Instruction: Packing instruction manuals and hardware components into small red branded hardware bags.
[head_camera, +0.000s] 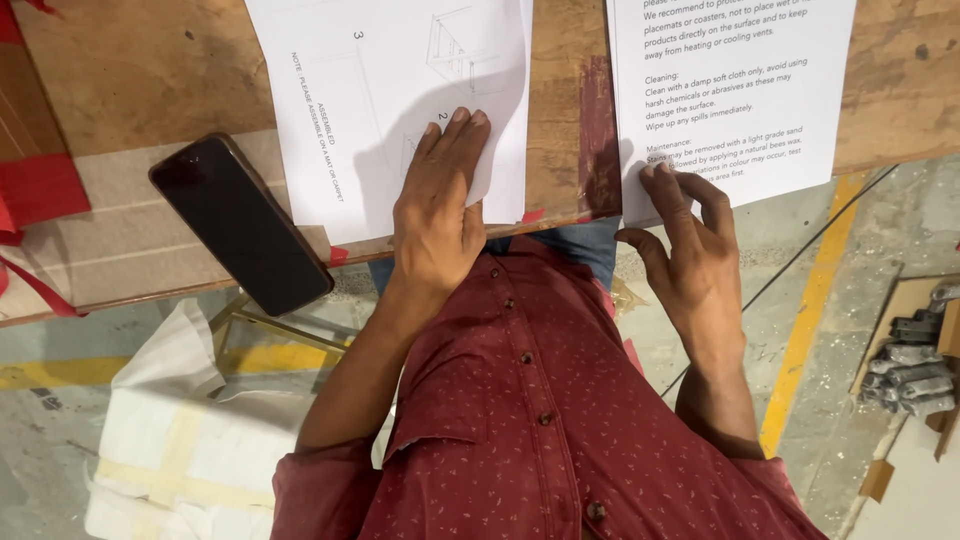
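Left hand: the left hand (440, 205) lies flat, palm down, fingers held close together and stretched out, pressing on the white printed sheet with line drawings (400, 100); it grips nothing.
Drawing sheet: it rests on the worn brown wooden tabletop (130, 70), its lower edge near the tabletop's near edge, just under the heel of the hand.
Right hand: the right hand (690, 255) is loosely curled, fingers bent and slightly spread, the fingertips (655, 178) touching the lower edge of the white sheet of printed text (730, 90); the thumb stands off to the side, clear of the paper.
Text sheet: it lies toward the tabletop's right part, its bottom corner hanging over the near edge.
Phone: a black rectangular smartphone (240, 225), screen dark, lies slanted at the near edge, left of the drawing sheet, one end jutting past the edge.
Below the edge: white foam packing blocks (190, 430) sit on the grey concrete floor (880, 220).
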